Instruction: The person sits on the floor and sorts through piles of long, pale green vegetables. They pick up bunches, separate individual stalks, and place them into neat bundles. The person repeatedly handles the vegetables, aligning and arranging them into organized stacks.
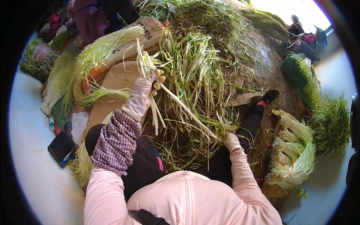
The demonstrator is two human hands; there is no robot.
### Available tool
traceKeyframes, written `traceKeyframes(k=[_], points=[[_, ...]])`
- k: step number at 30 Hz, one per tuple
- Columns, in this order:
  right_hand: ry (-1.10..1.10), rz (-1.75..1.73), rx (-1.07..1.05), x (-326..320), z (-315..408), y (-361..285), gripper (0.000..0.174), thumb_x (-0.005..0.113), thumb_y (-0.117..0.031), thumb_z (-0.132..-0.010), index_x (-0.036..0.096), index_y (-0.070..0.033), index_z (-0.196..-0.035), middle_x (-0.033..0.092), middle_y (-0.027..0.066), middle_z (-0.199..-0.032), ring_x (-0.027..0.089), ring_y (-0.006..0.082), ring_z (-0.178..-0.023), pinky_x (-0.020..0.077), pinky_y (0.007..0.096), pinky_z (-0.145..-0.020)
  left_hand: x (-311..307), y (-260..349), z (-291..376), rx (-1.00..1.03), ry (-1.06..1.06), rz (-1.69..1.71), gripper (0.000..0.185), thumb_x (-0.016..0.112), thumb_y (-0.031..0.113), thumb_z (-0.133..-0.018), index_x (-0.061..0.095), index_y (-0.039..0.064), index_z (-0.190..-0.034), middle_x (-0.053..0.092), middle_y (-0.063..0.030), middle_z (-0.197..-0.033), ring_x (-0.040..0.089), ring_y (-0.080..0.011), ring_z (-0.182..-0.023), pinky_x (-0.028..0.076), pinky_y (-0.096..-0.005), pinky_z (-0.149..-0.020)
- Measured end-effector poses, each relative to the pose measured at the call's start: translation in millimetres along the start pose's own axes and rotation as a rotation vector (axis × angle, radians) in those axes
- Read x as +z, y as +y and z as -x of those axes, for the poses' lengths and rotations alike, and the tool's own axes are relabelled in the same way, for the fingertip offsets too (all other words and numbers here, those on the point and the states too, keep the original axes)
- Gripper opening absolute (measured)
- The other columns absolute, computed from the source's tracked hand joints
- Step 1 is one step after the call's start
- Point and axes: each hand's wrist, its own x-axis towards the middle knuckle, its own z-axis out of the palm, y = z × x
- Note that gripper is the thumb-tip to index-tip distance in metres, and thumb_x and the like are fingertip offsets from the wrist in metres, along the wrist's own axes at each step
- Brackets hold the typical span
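Note:
My left hand (pixel 149 84), in a pale glove, grips a small bunch of white vegetable stalks (pixel 144 63), which look like blanched garlic shoots. Several stalk ends hang below that fist. One longer pale stalk (pixel 189 109) stretches from my left hand down to my right. My gloved right hand (pixel 232 142) is closed around its lower end and some stringy leaf matter, near my right leg. Between my legs and beyond them lies a heap of loose green and straw-coloured stalks (pixel 194 73). Part of the right fingers is hidden.
Tied bundles of pale stalks (pixel 292 154) lie on the right. A pale bundle (pixel 107 47) rests on a printed sack (pixel 149 33) at upper left. A clear plastic bag (pixel 79 123) and a black box-like object (pixel 61 147) sit at left. Other people (pixel 91 18) are nearby.

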Motion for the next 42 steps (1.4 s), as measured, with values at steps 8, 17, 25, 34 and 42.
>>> traceKeyframes(k=[8, 17, 25, 34, 42], points=[[0.08, -1.084, -1.079, -91, 3, -142, 0.072, 0.075, -0.026, -0.078, 0.042, -0.001, -0.137, 0.049, 0.0157, -0.136, 0.05, 0.022, -0.121, 0.0453, 0.0309, -0.097, 13, -12, 14, -0.212, -0.415, 0.195, 0.043, 0.056, 0.033, -0.093, 0.05, 0.003, -0.124, 0.061, -0.0159, -0.116, 0.064, -0.0108, -0.073, 0.047, -0.0143, -0.044], [0.049, -2.262, -0.528, -131, 15, -109, 0.025, 0.06, -0.029, -0.092, 0.064, -0.005, -0.099, 0.063, -0.0007, -0.073, 0.055, 0.0048, -0.056, 0.0466, 0.0189, -0.047, 8, -10, 10, -0.326, -0.493, -0.043, 0.041, 0.061, 0.019, -0.091, 0.051, 0.003, -0.128, 0.068, -0.0096, -0.093, 0.055, -0.0058, -0.056, 0.044, -0.0154, -0.046], [-0.15, -1.317, -1.101, -86, 56, -173, 0.066, 0.057, -0.051, -0.089, 0.049, -0.002, -0.131, 0.06, 0.0117, -0.109, 0.059, 0.0182, -0.097, 0.0483, 0.0305, -0.081, 14, -9, 9, -0.198, -0.436, 0.051, 0.027, 0.057, 0.015, -0.093, 0.058, -0.001, -0.114, 0.066, -0.0034, -0.08, 0.055, -0.0014, -0.051, 0.045, -0.0141, -0.041], [-0.287, -1.417, -0.747, -64, 101, -154, 0.031, 0.058, -0.013, -0.094, 0.054, -0.002, -0.123, 0.049, -0.0071, -0.07, 0.04, 0.0023, -0.055, 0.0335, 0.0157, -0.05, 7, 1, 2, 0.042, -0.228, 0.018, 0.041, 0.062, 0.03, -0.09, 0.056, 0.002, -0.119, 0.068, -0.0089, -0.094, 0.057, -0.0029, -0.06, 0.045, -0.0127, -0.043], [-0.015, -0.941, -0.949, -17, 98, -141, 0.047, 0.064, -0.007, -0.088, 0.048, -0.003, -0.132, 0.065, 0.0066, -0.097, 0.058, 0.01, -0.086, 0.0481, 0.024, -0.078, 5, -32, 4, 0.005, -0.113, -0.013, 0.025, 0.051, 0.022, -0.096, 0.054, 0.0, -0.109, 0.063, -0.0035, -0.078, 0.064, -0.0166, -0.073, 0.049, -0.0224, -0.052]])
